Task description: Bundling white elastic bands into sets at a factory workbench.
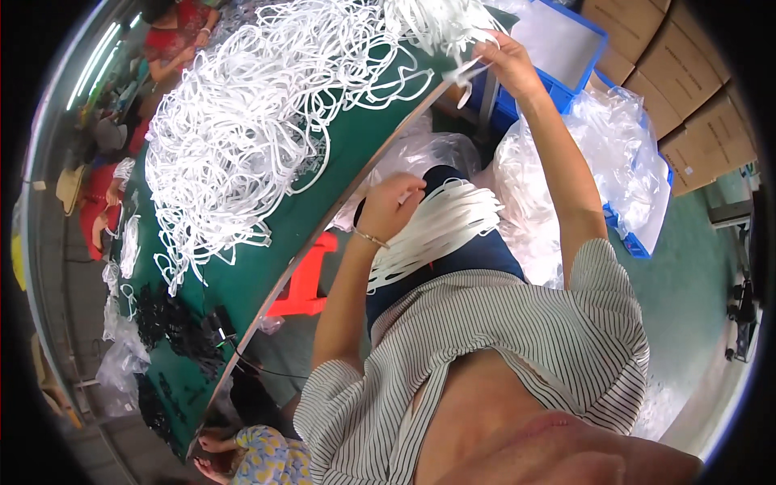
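A bundle of long white cord loops [440, 230] lies across my lap on dark trousers. My left hand [392, 204] is just above the left end of this bundle, its fingers curled closed; whatever may be inside them is hidden. My right hand [503, 63] reaches to the far table edge, thumb and fingers pinched on a white cord [462, 74]. That cord hangs beside a bunch of white cords [440, 20] at the table's far corner. A large tangled heap of white cord loops [242, 121] covers much of the green table [267, 255].
Black cords [178, 323] and a small black device [218, 325] lie on the near left tabletop. A red stool [307, 283] stands under the edge. Blue crates [594, 61], clear plastic bags [598, 153] and cartons [679, 89] are at right. Other people sit across and beside the table.
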Tool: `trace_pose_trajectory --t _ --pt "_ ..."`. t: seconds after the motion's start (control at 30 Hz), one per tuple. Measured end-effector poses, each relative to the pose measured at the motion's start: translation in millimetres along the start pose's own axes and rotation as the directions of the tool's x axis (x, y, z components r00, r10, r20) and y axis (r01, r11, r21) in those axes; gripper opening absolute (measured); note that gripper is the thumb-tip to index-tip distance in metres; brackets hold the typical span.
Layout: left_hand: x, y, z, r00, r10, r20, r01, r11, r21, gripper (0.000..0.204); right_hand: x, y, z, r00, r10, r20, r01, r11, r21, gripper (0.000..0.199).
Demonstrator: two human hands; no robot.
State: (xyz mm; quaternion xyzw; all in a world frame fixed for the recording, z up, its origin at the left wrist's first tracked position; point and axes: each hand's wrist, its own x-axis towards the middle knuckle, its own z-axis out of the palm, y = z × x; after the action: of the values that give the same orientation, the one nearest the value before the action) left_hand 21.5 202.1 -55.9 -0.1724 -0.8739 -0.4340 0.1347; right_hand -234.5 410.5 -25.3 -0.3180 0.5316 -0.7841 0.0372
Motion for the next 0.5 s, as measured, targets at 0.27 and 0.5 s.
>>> trace_pose_trajectory --t 0.27,0.5 --pt "105.2 31.1 3.8 0.962 -0.032 -0.272 -0.093 0.896 -0.434 0.037 -42.0 -86.8 36.0 0.939 0.216 0.266 -0.172 0.969 -0.179 0.031" --pt "107.4 55.8 -15.9 0.987 -0.153 0.056 0.152 0.746 -0.649 0.012 -79.6 -106.9 43.8 0.812 0.428 0.397 -0.324 0.896 -0.302 0.031"
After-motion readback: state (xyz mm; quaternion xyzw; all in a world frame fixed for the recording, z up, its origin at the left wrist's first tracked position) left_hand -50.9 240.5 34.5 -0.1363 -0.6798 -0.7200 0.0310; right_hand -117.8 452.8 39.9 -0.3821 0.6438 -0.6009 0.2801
